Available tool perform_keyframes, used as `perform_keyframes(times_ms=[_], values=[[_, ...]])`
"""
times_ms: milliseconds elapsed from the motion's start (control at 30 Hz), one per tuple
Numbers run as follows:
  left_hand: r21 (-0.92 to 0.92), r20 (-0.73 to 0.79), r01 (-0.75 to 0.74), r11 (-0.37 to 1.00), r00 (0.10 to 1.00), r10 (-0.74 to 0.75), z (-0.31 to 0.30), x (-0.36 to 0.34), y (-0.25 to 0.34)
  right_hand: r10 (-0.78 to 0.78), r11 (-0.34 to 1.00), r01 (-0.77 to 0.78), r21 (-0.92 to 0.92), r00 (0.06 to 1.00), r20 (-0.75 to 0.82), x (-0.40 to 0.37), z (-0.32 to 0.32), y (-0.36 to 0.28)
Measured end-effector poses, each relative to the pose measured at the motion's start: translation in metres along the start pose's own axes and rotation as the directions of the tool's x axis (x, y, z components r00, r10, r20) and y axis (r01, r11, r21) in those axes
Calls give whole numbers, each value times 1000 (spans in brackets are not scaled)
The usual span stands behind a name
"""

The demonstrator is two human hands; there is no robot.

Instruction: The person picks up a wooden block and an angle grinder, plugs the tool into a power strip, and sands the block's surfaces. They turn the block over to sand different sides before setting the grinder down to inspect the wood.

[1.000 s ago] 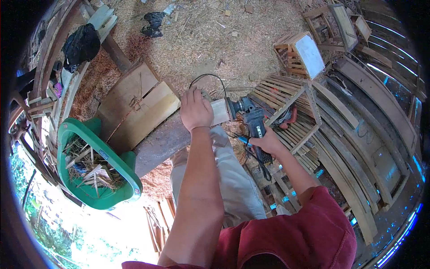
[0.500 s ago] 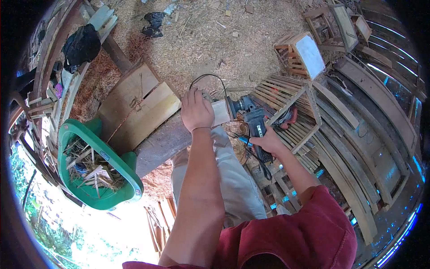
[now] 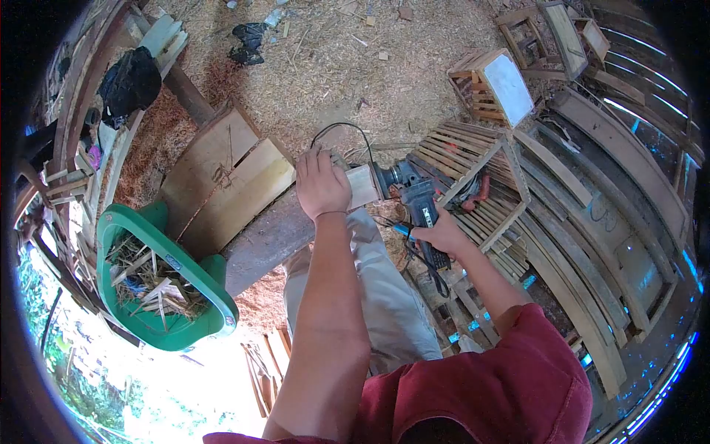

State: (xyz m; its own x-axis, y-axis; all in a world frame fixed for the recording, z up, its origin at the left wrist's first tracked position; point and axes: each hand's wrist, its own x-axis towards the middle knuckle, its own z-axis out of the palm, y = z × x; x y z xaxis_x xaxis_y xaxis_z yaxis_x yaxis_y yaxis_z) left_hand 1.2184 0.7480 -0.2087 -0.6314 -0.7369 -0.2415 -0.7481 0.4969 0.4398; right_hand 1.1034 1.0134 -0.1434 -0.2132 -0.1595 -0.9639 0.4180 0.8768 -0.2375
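My right hand (image 3: 441, 234) is wrapped around the body of a black angle grinder (image 3: 421, 203). The grinder's disc faces left, close against the end of a pale wooden board (image 3: 362, 186); whether it touches cannot be made out. My left hand (image 3: 323, 183) holds the board down from above, its fingers bent over the far side. The board lies on a long grey wooden beam (image 3: 270, 235) in front of my legs. A dark cord loops behind the board, and another hangs by the grinder's rear end.
A green plastic stool (image 3: 214, 296), turned over and filled with wood scraps, stands at the left beside a plywood panel (image 3: 211, 200). Slatted wooden frames (image 3: 473, 166) and long planks (image 3: 569, 251) lie at the right. Shavings cover the ground (image 3: 325, 74).
The view has shifted very slightly. Both hands, the grinder and the board keep nearly the same places relative to each other.
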Motion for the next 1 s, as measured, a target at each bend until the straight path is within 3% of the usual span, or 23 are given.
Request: perform_keyframes(times_ms=[100,200,300,400,500,600,700,800,900,1000], values=[[24,-13,-17,1000,1000,17,3,0,-2,-16,998,12,62,997,70,-9,-2,-7],[49,30,-13,999,999,12,0,1,-2,-52,997,53,49,998,-19,-4,3,-4],[21,7,-8,1000,1000,8,1,0,-2,-77,993,71,96,995,59,1,0,-10],[-1,-17,-18,1000,1000,18,1,0,-1,39,993,-40,115,999,11,-10,3,-12],[3,-8,-23,1000,1000,23,3,0,-3,-30,981,31,189,999,-11,-15,7,-8],[10,-5,-22,1000,1000,22,4,-1,-4,-11,986,8,166,1000,12,-26,4,-42],[10,-22,-25,1000,999,25,2,-1,-2,-107,993,108,45,994,-40,1,4,-10],[56,-24,-53,997,998,54,1,0,-3,-79,995,77,-60,996,-41,-15,1,-8],[115,-131,-107,988,984,122,1,0,-1,-1,999,1,45,1000,-2,-12,2,-4],[78,-78,-76,994,994,82,-1,1,0,-94,995,97,37,993,-73,6,5,11]])
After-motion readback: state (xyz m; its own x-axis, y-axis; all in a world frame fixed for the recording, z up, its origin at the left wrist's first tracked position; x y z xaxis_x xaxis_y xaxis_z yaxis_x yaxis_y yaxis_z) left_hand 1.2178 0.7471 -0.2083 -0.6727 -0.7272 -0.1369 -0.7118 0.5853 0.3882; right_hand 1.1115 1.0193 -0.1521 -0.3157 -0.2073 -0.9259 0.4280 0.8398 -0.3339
